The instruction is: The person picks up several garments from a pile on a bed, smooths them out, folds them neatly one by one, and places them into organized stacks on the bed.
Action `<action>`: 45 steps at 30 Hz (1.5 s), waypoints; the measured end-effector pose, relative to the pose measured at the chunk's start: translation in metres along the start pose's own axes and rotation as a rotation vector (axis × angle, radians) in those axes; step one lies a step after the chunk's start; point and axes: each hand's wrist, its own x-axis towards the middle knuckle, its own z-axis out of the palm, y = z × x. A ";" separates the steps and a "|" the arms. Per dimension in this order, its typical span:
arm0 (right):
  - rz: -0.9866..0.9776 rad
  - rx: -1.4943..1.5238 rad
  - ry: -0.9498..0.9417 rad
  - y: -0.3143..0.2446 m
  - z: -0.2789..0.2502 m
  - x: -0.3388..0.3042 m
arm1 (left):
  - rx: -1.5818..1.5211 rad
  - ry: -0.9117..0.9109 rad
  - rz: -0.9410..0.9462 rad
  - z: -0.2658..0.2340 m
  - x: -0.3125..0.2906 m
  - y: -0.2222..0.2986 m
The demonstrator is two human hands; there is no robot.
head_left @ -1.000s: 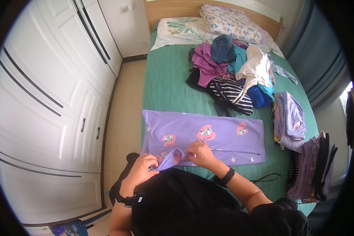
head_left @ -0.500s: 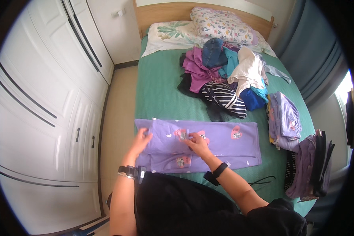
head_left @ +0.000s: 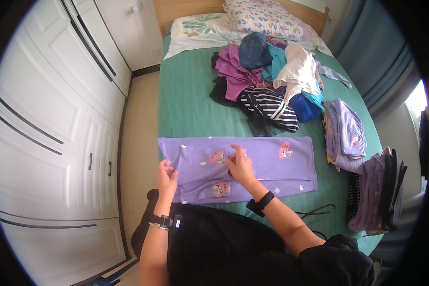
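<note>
A light purple garment point(head_left: 267, 167) with pink picture patches and small white hearts lies across the bed, spread in a long flat strip with one part folded over at the left. It looks like pajama trousers, though I cannot be sure of the kind. At its left end is my left hand point(head_left: 167, 183), thumb and fingers apart beside the cloth's edge. My right hand point(head_left: 241, 168) rests over the middle of the strip, fingers apart, partly covering a pink patch. Wrinkles run through the cloth between both hands.
Loose clothes point(head_left: 267, 86) are heaped toward the pillows point(head_left: 267, 21). Folded purple clothes point(head_left: 345, 133) and a second stack with black pieces point(head_left: 374, 195) sit along the right edge. A thin black cord point(head_left: 317, 211) lies near me. White cabinets point(head_left: 43, 143) line the left side.
My left hand has shifted down along the garment's left end. The right hand has moved slightly, its fingers now spread upward. The whole view has tilted a little.
</note>
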 end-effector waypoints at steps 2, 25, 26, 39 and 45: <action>-0.165 -0.180 0.118 -0.019 -0.008 -0.007 | 0.096 0.096 0.154 0.009 -0.005 0.011; 0.267 -0.675 0.185 0.160 -0.236 -0.048 | 0.901 -0.493 0.375 0.070 -0.056 0.050; 0.168 -0.533 0.290 0.162 -0.236 -0.057 | 0.867 -0.518 0.416 0.068 -0.063 0.055; 0.591 0.261 -0.021 0.175 -0.268 -0.087 | -0.015 0.497 0.289 0.011 -0.084 -0.016; 0.500 0.509 -0.013 0.154 -0.252 -0.135 | 0.099 0.835 -0.019 -0.020 -0.118 -0.076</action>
